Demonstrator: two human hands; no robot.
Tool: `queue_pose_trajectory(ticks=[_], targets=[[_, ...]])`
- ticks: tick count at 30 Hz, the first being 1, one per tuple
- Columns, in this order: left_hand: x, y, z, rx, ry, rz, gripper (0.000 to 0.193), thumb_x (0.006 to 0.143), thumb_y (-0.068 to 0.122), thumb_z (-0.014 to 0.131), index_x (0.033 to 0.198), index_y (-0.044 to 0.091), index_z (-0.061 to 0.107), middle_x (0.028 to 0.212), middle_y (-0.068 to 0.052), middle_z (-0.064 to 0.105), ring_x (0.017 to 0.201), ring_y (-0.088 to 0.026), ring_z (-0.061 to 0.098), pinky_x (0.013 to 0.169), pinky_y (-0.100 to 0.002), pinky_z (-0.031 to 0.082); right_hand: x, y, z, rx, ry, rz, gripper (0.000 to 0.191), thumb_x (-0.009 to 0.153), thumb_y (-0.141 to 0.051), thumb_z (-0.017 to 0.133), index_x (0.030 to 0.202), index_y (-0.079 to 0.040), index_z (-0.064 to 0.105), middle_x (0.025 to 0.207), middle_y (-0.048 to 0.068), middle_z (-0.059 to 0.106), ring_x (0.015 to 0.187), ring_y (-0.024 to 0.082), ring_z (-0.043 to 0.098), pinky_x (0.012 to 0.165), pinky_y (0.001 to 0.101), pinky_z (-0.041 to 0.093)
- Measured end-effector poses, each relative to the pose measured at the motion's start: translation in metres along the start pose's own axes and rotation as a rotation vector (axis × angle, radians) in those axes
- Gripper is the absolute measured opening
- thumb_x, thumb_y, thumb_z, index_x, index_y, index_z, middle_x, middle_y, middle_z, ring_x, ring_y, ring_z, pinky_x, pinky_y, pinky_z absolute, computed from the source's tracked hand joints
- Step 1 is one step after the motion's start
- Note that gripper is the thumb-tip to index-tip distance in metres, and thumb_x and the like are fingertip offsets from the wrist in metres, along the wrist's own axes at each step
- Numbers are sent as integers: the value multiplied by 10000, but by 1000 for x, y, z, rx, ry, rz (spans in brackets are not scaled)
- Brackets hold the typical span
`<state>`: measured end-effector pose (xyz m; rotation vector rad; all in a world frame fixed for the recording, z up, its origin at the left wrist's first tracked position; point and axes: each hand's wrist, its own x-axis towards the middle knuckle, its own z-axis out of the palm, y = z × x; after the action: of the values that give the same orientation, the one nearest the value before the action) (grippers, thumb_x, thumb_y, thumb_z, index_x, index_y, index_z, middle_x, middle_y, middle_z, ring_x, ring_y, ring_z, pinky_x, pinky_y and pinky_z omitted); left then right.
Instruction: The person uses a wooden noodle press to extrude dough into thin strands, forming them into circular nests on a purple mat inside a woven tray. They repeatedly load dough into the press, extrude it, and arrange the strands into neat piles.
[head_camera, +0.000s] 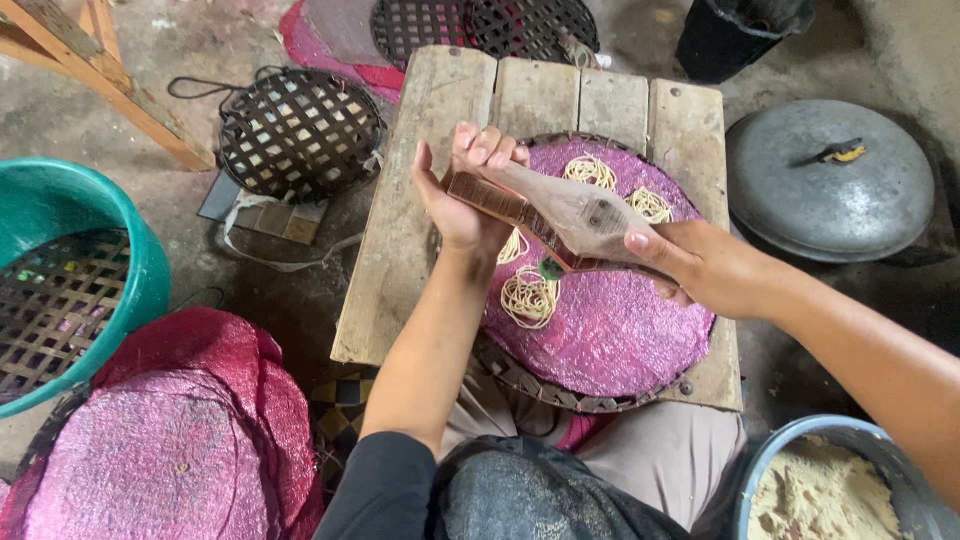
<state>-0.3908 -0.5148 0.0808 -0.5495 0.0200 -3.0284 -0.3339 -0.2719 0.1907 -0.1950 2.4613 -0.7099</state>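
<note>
My left hand (463, 190) grips one wooden handle of a noodle press (560, 215), and my right hand (705, 265) grips the other handle. The press hangs over a round woven tray covered with pink mesh cloth (610, 330). Three coils of thin pale noodles lie on the cloth, one below the press (528, 298) and two at the far side (592, 172) (650, 205). The tray rests on a low wooden plank table (425, 170).
A teal tub (120, 230) holding a woven tray is at left, with stacked pink cloths (170, 440) below it. Dark woven trays (300, 130) lie on the floor. A metal lid (830, 180) is at right, a bowl of pale dough (820, 490) at bottom right.
</note>
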Motion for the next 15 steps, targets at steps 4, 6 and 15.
queue_pose_trajectory(ticks=[4, 6, 15], targets=[[-19, 12, -20, 632, 349, -452, 704, 913, 680, 208, 1065, 127, 617, 944, -7, 654, 755, -130, 554, 696, -307, 448, 7, 18, -5, 56, -51, -79, 715, 949, -641, 411, 988, 26, 666, 670, 94, 607, 605, 202, 627, 599, 358, 544], [-35, 7, -40, 934, 298, -714, 862, 981, 745, 87, 1213, 94, 603, 959, -14, 663, 609, -111, 450, 541, -267, 346, 9, 28, -8, 76, -55, -126, 697, 943, -622, 410, 1012, 24, 664, 682, 83, 620, 603, 194, 637, 601, 350, 551], [-80, 25, -46, 1849, -184, -486, 635, 972, 263, 484, 1574, 70, 414, 1099, -79, 784, 751, -220, 643, 751, -354, 510, 19, 60, 7, 152, 81, -128, 674, 977, -577, 396, 1151, -4, 703, 720, 97, 637, 639, 174, 612, 625, 354, 517]])
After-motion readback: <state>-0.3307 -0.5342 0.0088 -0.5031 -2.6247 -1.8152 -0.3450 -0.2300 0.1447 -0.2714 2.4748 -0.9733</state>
